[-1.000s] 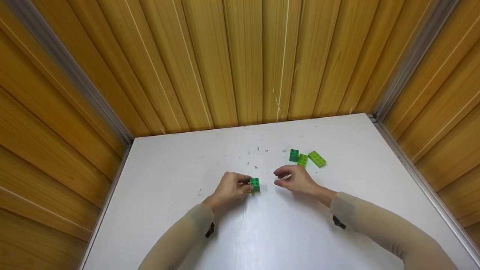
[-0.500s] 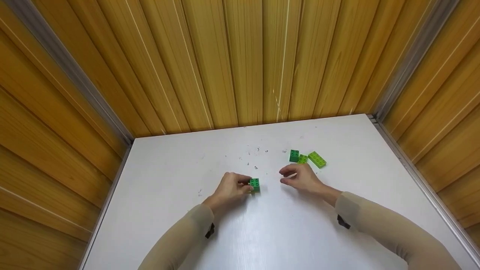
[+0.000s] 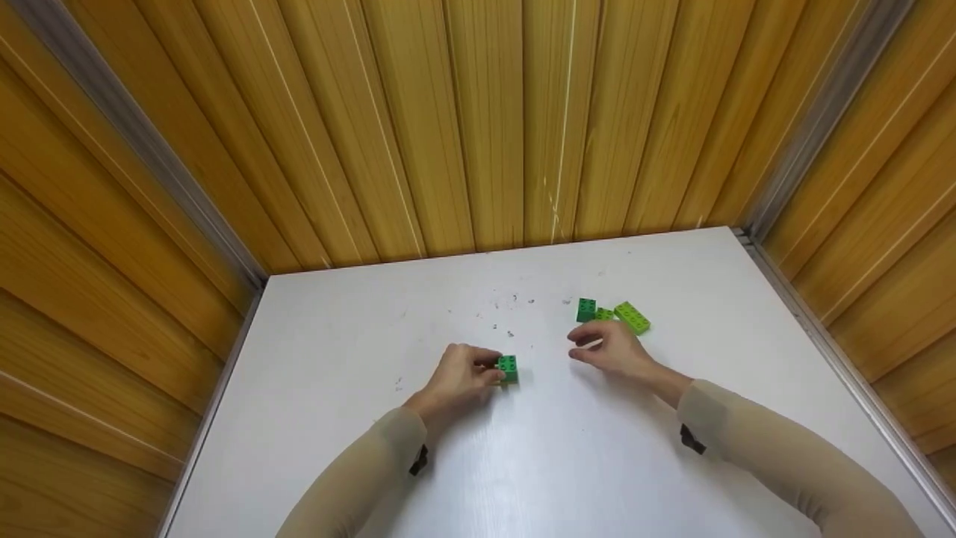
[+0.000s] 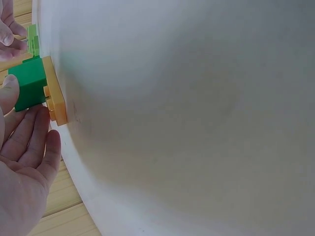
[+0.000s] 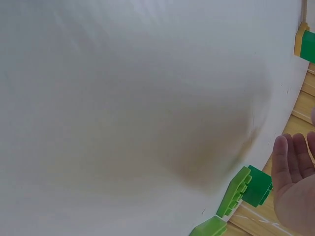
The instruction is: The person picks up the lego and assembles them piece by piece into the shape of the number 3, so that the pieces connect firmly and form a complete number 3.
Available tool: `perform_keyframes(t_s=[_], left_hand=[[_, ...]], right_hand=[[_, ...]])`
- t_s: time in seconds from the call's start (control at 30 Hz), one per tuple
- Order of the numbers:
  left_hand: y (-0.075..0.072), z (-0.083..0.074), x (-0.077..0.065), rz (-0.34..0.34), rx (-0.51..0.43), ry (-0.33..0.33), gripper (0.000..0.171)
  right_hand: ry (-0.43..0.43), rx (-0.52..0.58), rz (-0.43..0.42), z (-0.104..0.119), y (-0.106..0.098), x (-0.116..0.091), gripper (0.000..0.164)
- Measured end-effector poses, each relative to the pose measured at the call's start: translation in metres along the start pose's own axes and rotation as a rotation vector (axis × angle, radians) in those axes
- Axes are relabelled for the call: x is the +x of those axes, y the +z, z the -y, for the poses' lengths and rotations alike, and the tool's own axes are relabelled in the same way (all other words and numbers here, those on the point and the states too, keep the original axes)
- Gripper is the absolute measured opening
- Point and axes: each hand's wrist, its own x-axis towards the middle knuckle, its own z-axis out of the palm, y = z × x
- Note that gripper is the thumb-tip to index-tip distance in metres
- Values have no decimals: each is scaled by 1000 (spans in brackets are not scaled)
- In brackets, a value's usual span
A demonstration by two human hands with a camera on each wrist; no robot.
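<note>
My left hand [image 3: 457,371] pinches a green building brick [image 3: 508,366] between thumb and fingers, near the middle of the table. In the left wrist view a flat orange brick [image 4: 58,103] sits under the green one, resting on the table, with a few of its studs exposed. To the right, my right hand [image 3: 612,350] hovers with fingers bent loosely and nothing between them. Just past it lie a darker green brick [image 3: 586,310], a lime brick [image 3: 605,314] partly covered by the hand, and a longer lime brick [image 3: 632,317].
The white tabletop [image 3: 328,418] carries small dark marks in its middle. Yellow wood-look panels [image 3: 478,127] wall it in at the back and sides, with metal edging [image 3: 829,336] along the right. Black straps show at both sleeve cuffs.
My right hand has moved right and slightly away from me, toward the loose bricks, covering more of the small lime one. The left hand has stayed put on the green brick.
</note>
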Motion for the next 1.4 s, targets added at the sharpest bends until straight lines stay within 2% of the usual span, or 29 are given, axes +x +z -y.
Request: perform_keyframes(t_s=[0.23,0.6,0.87,1.4], left_hand=[[0,1,0,-5,9,-3,32],[-1,-1,1,0,6,-21,34],[-1,1,0,-7,71,46,32],[0,1,1,-7,53,3,34]], right_hand=[[25,-23,-29,-4,-7,-3,32],[-14,-17,-103,-10,-24,-4,33],[11,-48,-124,-12,-32,-4,32],[77,-121,-137,-23,-43,-6,40]])
